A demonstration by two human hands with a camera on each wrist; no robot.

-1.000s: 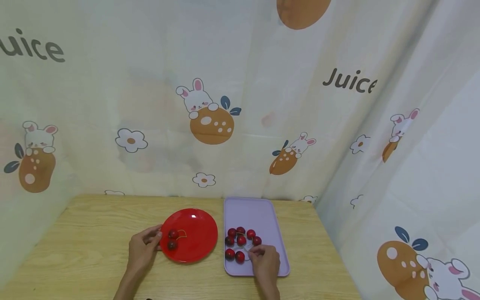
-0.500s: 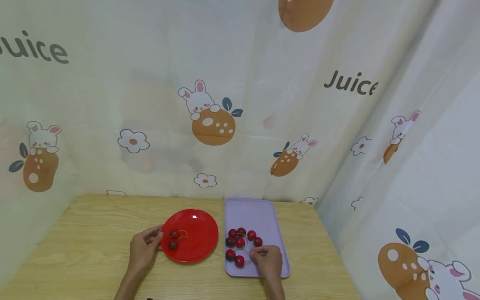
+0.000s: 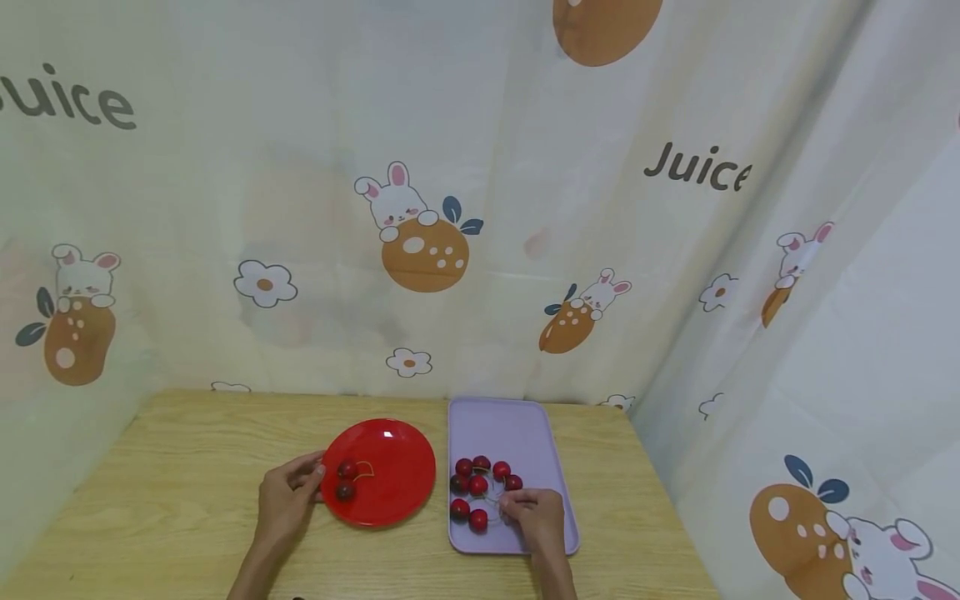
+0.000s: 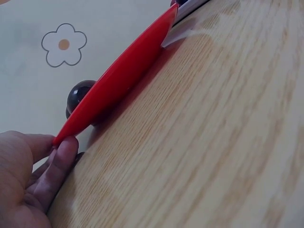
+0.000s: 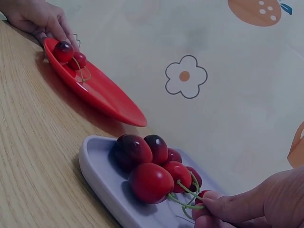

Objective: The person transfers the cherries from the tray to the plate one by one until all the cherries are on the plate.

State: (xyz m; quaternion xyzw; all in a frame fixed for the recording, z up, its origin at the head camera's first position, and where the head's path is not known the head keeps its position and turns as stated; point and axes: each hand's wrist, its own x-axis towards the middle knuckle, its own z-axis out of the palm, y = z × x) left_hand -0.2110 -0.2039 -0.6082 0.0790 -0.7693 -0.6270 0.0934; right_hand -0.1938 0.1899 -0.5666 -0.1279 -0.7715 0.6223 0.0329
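My left hand (image 3: 285,498) pinches the left rim of a red plate (image 3: 401,479), thumb on top and fingers beneath. Two dark red cherries (image 3: 347,481) joined by their stems lie near that rim. In the left wrist view the plate (image 4: 124,71) is seen edge-on. To the right, a lilac tray (image 3: 502,425) bears several red cherries (image 3: 478,485), bunched at its left and front. Over the tray's front right, my right hand (image 3: 536,512) pinches green cherry stems (image 5: 187,205) between thumb and finger. Which cherries those stems belong to is partly hidden.
A wooden table (image 3: 187,467) carries both plate and tray, the tray standing a little to the plate's right. Behind and to the right hangs a pale curtain (image 3: 315,208) printed with rabbits, fruit and flowers.
My right hand has shifted slightly right, holding the stems. A couple of cherries near it moved a little toward the tray's front. The left hand and plate stay put.
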